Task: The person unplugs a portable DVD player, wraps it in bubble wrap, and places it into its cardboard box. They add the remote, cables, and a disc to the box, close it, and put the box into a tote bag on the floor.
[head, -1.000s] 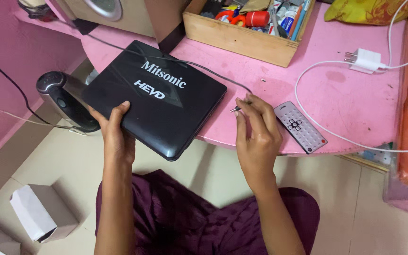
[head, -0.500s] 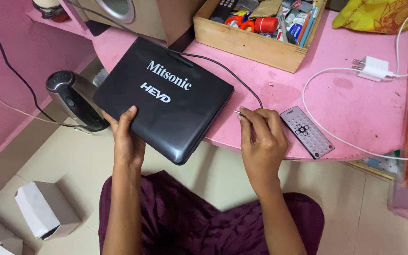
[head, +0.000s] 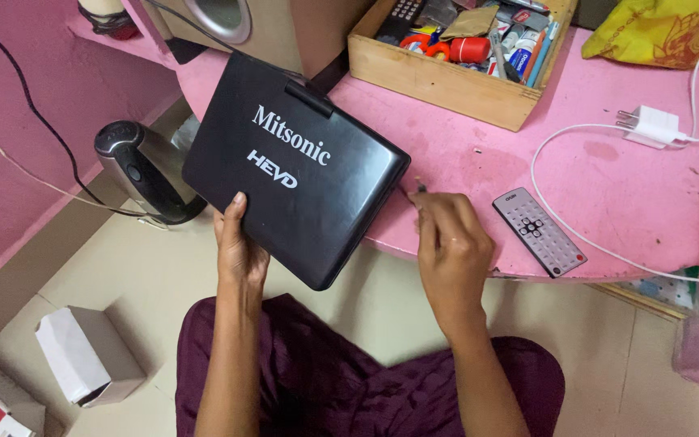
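A black, closed portable disc player (head: 301, 162) with white lettering on its lid lies tilted over the rounded edge of the pink table (head: 608, 186). My left hand (head: 238, 243) grips its near edge from below, thumb on the lid. My right hand (head: 451, 251) is just to the right of the player's corner, fingers pinched on a small dark plug tip (head: 421, 188). The plug's cable is hidden.
A grey remote (head: 539, 231) and a white charger (head: 650, 125) with its cable lie on the table. A wooden box (head: 438, 81) of small items, a speaker (head: 269, 24) and yellow cloth (head: 665, 32) sit behind. On the floor are a black jug-like appliance (head: 143, 170) and a cardboard box (head: 86, 356).
The player has shifted slightly right and its far end now hides the black cable that ran across the table. My right hand stays at the player's right corner with the plug.
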